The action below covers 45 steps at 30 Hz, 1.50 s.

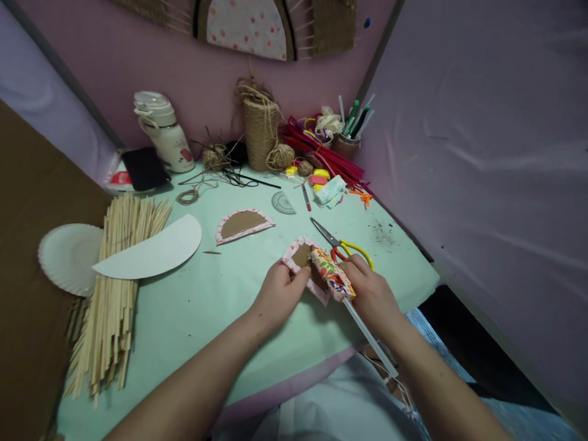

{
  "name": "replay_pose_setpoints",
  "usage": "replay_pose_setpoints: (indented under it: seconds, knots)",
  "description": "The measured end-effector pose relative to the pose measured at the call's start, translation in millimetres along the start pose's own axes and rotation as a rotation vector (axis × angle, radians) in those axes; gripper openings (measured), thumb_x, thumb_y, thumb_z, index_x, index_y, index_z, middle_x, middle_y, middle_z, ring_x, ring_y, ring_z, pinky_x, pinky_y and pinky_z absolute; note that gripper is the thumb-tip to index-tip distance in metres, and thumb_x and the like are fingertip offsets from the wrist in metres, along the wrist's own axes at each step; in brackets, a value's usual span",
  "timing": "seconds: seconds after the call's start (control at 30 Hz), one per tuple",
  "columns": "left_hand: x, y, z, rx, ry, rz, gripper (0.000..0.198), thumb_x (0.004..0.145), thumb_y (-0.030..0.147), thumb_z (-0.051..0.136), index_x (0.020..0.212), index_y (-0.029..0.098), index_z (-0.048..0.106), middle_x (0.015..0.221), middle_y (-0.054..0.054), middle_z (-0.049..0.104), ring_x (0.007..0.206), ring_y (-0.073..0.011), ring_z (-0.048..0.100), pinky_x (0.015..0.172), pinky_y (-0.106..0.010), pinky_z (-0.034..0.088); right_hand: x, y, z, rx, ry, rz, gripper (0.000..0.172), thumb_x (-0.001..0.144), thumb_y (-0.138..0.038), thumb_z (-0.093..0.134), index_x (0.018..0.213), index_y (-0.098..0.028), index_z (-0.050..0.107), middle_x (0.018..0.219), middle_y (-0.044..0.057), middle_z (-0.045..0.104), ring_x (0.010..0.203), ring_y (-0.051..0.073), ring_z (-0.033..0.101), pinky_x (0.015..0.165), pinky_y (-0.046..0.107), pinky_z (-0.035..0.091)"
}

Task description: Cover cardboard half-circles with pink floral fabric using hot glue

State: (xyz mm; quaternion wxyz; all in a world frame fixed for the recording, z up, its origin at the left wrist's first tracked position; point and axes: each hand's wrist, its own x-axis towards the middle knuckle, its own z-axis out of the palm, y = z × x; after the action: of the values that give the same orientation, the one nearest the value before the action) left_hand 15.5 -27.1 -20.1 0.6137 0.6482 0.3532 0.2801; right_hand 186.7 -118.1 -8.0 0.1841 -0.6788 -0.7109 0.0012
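My left hand (282, 289) grips a half-round cardboard piece (301, 254) whose edges are wrapped in white paper or cloth with pink spots. My right hand (372, 291) is closed round a hot glue gun (331, 274) covered in a floral print, with a long glue stick (370, 335) sticking out of its back end. The gun's front lies over the cardboard; whether its tip touches is not clear. Just beyond my right hand lie scissors (327, 231) with yellow and red handles. A second half-round cardboard piece (243, 224) with the same spotted border rests further back.
At the left, a bundle of thin wooden sticks (117, 318) lies under a white curved card (156, 251), beside a paper plate (68, 257). Along the back stand a bottle (168, 138), a twine spool (261, 135) and a pen cup (346, 146). A protractor (283, 203) lies mid-table.
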Motion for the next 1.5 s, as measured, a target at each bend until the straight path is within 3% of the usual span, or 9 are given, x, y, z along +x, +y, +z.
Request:
replay_pose_setpoints:
  seconds: [0.47,1.17,1.5]
  knots:
    - [3.1,-0.4,1.5,-0.111,0.031,-0.036,0.013,0.078,0.029,0.061,0.077,0.017,0.068,0.073,-0.004,0.068,0.083,-0.0233,0.061,0.076,-0.030,0.047,0.3,2.2,2.6,0.023,-0.039,0.033,0.006,0.091,-0.021,0.051,0.086,-0.021,0.054,0.091,0.008,0.059,0.085,0.021,0.059,0.064,0.029,0.049]
    - [4.1,-1.1,1.3,-0.028,-0.026,0.004,0.025,0.086,0.028,0.051,0.096,0.014,0.069,0.095,-0.006,0.072,0.089,-0.0216,0.062,0.082,-0.030,0.046,-0.5,-1.3,1.1,0.017,-0.101,0.105,0.006,0.091,-0.020,0.053,0.086,-0.020,0.057,0.093,0.008,0.059,0.085,0.020,0.061,0.067,0.028,0.048]
    - [6.3,-1.2,3.2,-0.311,0.074,-0.255,0.019,0.075,0.030,0.061,0.085,0.013,0.064,0.084,-0.006,0.069,0.078,-0.0200,0.063,0.074,-0.035,0.054,-0.2,-7.0,-6.4,0.097,-0.188,0.157,0.007,0.089,-0.019,0.053,0.094,-0.018,0.059,0.098,0.009,0.055,0.081,0.020,0.058,0.066,0.029,0.046]
